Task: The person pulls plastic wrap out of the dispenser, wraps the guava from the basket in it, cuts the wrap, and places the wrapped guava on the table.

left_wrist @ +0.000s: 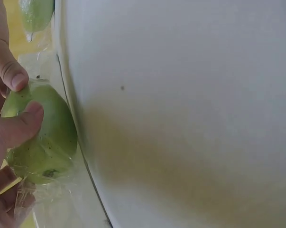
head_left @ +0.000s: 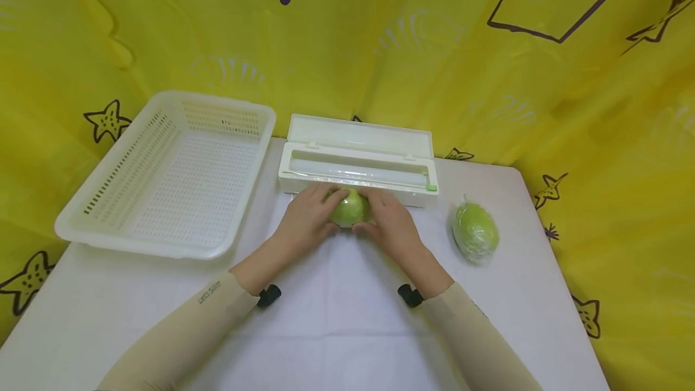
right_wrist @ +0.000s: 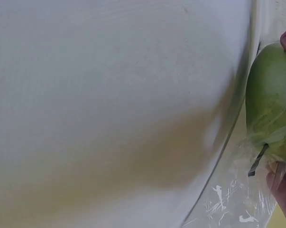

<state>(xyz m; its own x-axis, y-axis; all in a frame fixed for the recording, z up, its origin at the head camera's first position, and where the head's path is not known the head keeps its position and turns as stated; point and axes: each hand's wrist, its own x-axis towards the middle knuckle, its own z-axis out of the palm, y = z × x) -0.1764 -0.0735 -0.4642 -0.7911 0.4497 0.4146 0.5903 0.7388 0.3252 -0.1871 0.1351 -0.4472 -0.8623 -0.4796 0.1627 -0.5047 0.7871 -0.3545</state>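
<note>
In the head view, both hands hold a green mango (head_left: pixel 350 209) between them, just in front of a cling film dispenser (head_left: pixel 358 168) with its lid up. My left hand (head_left: pixel 306 216) grips the mango's left side and my right hand (head_left: pixel 392 220) its right side. Clear cling film (right_wrist: pixel 228 199) lies against the mango and hangs loosely past its stem end in the right wrist view. Both thumbs press on the skin in the left wrist view, where the mango (left_wrist: pixel 52 128) fills the left part. Some fingers are hidden behind the fruit.
A second mango (head_left: pixel 475 231), wrapped in film, lies on the white-covered table (head_left: pixel 336 312) to the right. At the left stands a large white plastic basket (head_left: pixel 239 198). The dispenser holds a film roll (head_left: pixel 358 172). Behind the table hangs a yellow patterned curtain (head_left: pixel 336 47).
</note>
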